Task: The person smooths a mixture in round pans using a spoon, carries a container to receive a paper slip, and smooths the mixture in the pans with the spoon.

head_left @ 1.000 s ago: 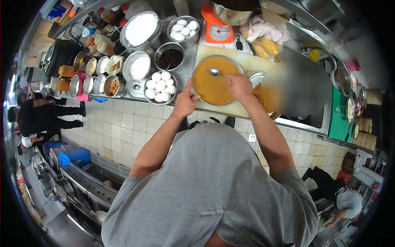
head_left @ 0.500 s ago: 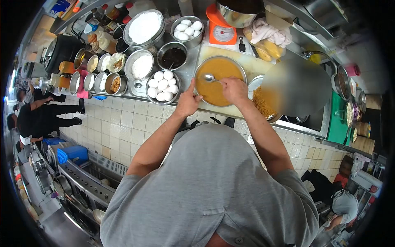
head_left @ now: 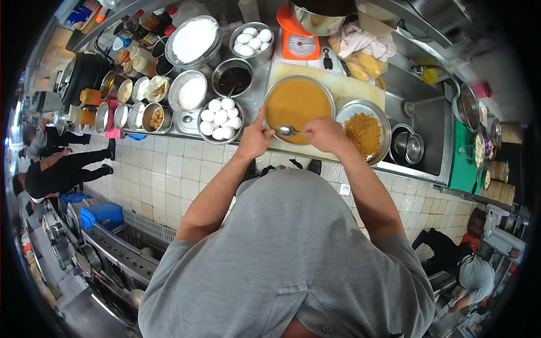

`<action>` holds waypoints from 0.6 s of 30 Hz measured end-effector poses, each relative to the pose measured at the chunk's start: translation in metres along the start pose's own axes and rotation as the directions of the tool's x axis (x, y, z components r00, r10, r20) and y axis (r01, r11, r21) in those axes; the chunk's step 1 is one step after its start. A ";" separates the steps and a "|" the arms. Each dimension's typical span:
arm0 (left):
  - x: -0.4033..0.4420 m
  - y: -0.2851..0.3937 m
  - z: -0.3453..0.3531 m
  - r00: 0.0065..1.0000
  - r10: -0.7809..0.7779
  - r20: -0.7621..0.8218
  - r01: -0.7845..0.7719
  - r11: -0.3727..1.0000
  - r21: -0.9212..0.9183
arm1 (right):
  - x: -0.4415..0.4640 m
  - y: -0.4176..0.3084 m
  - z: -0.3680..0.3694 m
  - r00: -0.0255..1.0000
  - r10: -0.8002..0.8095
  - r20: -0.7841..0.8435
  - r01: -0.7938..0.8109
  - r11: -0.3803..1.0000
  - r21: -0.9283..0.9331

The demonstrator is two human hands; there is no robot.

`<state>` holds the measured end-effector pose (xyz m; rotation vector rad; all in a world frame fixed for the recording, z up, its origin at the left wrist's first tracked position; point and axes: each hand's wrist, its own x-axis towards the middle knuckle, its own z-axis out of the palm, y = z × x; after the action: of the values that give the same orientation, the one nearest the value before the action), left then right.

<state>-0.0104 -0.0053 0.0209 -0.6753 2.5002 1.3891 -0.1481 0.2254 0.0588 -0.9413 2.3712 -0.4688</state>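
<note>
A round metal pan [head_left: 298, 104] filled with a smooth orange-brown layer sits on the cutting board near the counter's front edge. My right hand [head_left: 325, 134] is closed on the handle of a metal spoon [head_left: 285, 130], whose bowl lies on the near part of the layer. At the pan's left rim is my left hand [head_left: 256, 136], fingers apart, the index finger along the rim and the thumb near the spoon. To the right stands a metal bowl [head_left: 385, 147] of orange-brown crumbs [head_left: 363, 134].
Bowls of eggs [head_left: 220, 119], white powder [head_left: 191, 93] and dark liquid [head_left: 235, 79] stand to the left. Behind are an orange scale [head_left: 300, 46] and a cloth [head_left: 369, 42]. A sink [head_left: 428, 107] holds small bowls at right. Other people [head_left: 56, 172] are at both sides.
The spoon and my right hand have moved from the upper middle of the pan to its near edge. My left hand stays at the rim. The grey blur over the sink is gone.
</note>
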 end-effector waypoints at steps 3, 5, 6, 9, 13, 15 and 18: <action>0.002 -0.006 0.004 1.000 -0.010 -0.007 0.009 0.999 -0.034 | -0.005 0.022 -0.009 1.000 0.000 0.020 0.000 1.000 -0.006; 0.004 -0.011 0.006 0.999 0.011 -0.030 -0.012 1.000 -0.016 | 0.004 0.032 -0.003 0.911 0.295 -0.288 -0.265 0.954 0.139; 0.004 -0.010 0.006 1.000 0.014 -0.028 -0.014 1.000 -0.010 | 0.005 0.031 0.001 0.909 0.298 -0.291 -0.267 0.953 0.144; 0.002 -0.008 0.005 1.000 -0.001 -0.009 0.001 1.000 -0.011 | 0.012 0.017 0.016 0.959 0.087 -0.268 -0.081 0.996 0.033; -0.001 -0.015 0.016 0.991 0.104 -0.088 -0.092 0.988 0.124 | 0.011 0.004 0.023 0.959 0.094 -0.267 -0.073 0.994 0.087; -0.006 -0.015 0.020 0.978 0.162 -0.129 -0.141 0.977 0.162 | 0.014 0.002 0.030 0.963 0.063 -0.261 -0.033 0.992 0.119; -0.011 0.004 0.021 0.996 -0.006 -0.089 0.000 0.998 -0.066 | 0.032 0.007 0.051 0.948 0.061 -0.313 -0.011 0.987 0.158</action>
<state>-0.0037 0.0173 0.0167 -0.7705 2.5294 1.4776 -0.1406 0.2021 0.0037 -0.7982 2.5848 -0.8320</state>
